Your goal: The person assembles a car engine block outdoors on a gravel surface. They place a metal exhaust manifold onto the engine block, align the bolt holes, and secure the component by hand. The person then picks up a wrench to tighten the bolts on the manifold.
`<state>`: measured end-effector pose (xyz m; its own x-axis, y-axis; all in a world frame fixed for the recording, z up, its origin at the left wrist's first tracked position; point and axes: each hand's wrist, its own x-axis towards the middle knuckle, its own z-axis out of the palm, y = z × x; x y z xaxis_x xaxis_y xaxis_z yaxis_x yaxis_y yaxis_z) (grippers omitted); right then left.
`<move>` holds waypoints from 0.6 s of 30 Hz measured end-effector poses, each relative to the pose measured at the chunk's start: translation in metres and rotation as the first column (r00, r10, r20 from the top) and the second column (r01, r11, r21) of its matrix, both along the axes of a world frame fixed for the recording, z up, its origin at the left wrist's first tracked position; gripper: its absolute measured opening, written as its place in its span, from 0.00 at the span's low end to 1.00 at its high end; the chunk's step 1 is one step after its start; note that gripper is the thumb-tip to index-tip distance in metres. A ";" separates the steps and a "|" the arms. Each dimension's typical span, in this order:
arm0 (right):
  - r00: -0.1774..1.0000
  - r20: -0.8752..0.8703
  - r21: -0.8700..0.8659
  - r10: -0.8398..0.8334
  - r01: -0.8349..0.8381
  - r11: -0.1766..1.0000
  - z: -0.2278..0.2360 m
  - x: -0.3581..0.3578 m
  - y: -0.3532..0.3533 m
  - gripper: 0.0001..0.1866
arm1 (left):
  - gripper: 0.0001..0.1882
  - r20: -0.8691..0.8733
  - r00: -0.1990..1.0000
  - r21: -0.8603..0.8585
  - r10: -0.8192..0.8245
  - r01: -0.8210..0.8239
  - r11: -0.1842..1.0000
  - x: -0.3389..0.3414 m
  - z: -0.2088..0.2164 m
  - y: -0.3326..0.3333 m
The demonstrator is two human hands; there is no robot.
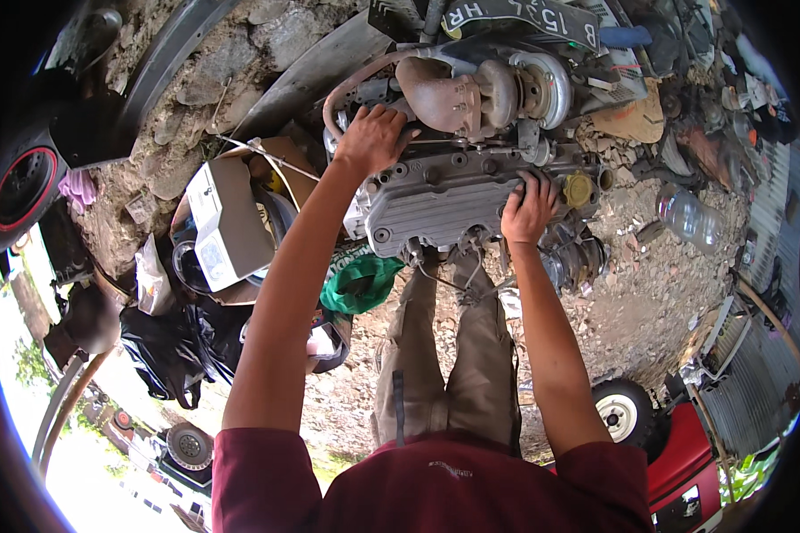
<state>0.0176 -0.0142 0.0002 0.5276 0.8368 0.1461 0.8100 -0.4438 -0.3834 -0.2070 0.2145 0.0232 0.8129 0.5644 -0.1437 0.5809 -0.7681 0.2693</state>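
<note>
A grey ribbed valve cover (436,210) sits on an engine in front of me. At its far left corner is my left hand (373,142), its fingers bent over and pressed together, with the thumb apart. What lies under those fingertips is hidden. My right hand (531,211) rests on the right part of the cover with fingers slightly spread, holding nothing, beside a yellow oil filler cap (579,189). Behind the cover stand a rusty exhaust manifold (440,96) and a turbocharger (542,89). A brown hose (351,82) curves past my left hand.
An open cardboard box (227,222) with a white carton stands at the left, near black plastic bags (173,346). A green bag (362,282) lies close to my legs. On the stony ground at the right is a clear plastic bottle (687,218). A red vehicle (684,453) stands behind.
</note>
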 end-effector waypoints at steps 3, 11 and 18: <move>1.000 -0.010 0.009 0.005 -0.005 1.000 0.001 -0.002 0.002 0.16 | 0.19 -0.036 0.999 0.067 0.032 -0.029 0.997 -0.004 -0.004 0.003; 1.000 -0.006 -0.002 0.001 -0.001 1.000 0.000 0.000 0.003 0.17 | 0.18 -0.011 0.988 0.072 0.153 -0.152 0.986 -0.015 -0.030 -0.014; 1.000 -0.027 -0.013 -0.009 0.009 1.000 0.005 -0.002 0.005 0.17 | 0.21 -0.046 0.998 -0.057 0.030 -0.032 0.998 -0.014 -0.025 -0.014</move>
